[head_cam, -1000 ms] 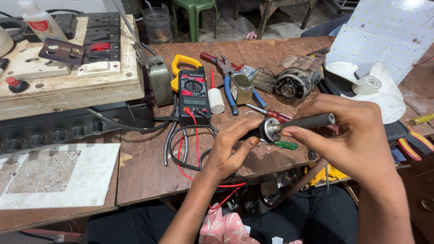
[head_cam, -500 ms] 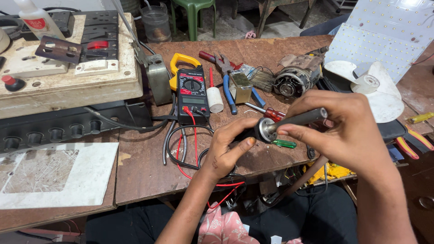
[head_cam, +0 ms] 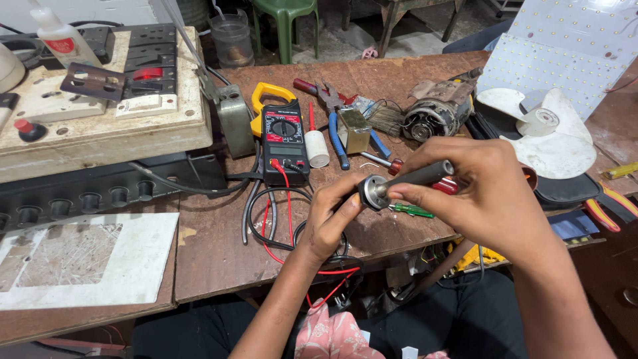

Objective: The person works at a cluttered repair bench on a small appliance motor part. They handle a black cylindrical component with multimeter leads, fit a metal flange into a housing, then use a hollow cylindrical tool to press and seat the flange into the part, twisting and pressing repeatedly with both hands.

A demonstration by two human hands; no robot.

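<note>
two hands met over the front edge of one worn wooden workbench (head_cam: pixel 219 259); the right hand (head_cam: pixel 485 199) was closed around one dark cylindrical tool (head_cam: pixel 415 178) with a round metal end facing the camera, held just above the bench; the left hand (head_cam: pixel 329 223) had its fingers curled against that metal end, touching it from below; one clamp meter (head_cam: pixel 284 139), black with a yellow jaw and a round dial, lay flat near the middle, two leads running from it, one red (head_cam: pixel 287 199) and one black (head_cam: pixel 256 219), both looped in loose coils beside the left wrist; one small white cylinder (head_cam: pixel 317 147) lay just right of the meter; one blue-handled pliers (head_cam: pixel 334 126) lay beyond it; one small motor (head_cam: pixel 435 114) with metal casing sat farther back; one white plastic fan blade (head_cam: pixel 555 136) rested at the right; one green-handled screwdriver (head_cam: pixel 411 210) lay under the hands.
</note>
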